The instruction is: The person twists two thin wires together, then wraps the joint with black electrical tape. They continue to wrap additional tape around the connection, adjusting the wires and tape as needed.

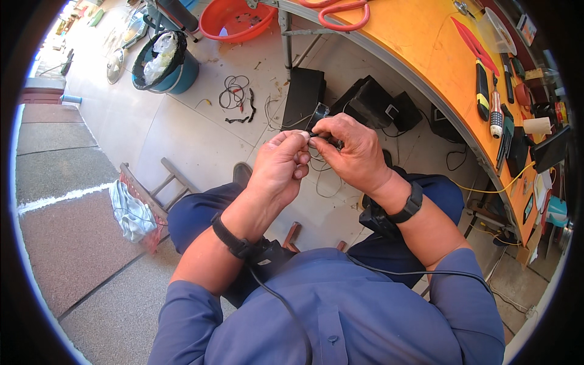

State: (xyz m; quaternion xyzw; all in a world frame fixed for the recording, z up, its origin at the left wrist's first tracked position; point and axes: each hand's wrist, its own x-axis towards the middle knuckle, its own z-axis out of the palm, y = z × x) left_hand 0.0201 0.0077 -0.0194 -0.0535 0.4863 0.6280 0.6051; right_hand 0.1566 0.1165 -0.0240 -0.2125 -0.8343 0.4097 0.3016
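Note:
My left hand (281, 163) and my right hand (354, 152) meet in front of me above the floor, fingertips almost touching. Both are closed in a pinch on a small black piece of wire (313, 134). Its exact form is mostly covered by the fingers. A dark, shiny piece (320, 112) shows just beyond the right fingertips; I cannot tell its kind. Thin pale wire (281, 125) runs out to the left of the hands, and more thin wire (329, 196) loops beneath them. Both wrists wear black straps.
An orange-topped workbench (420, 42) curves along the right, bearing red-handled pliers (472, 45), a utility knife (482, 91) and a screwdriver (496, 112). Black boxes (371, 103) stand beneath it. Beyond are coiled cable (234, 92), a blue bucket (182, 79) and a red basin (234, 21). A wooden chair (146, 194) stands left.

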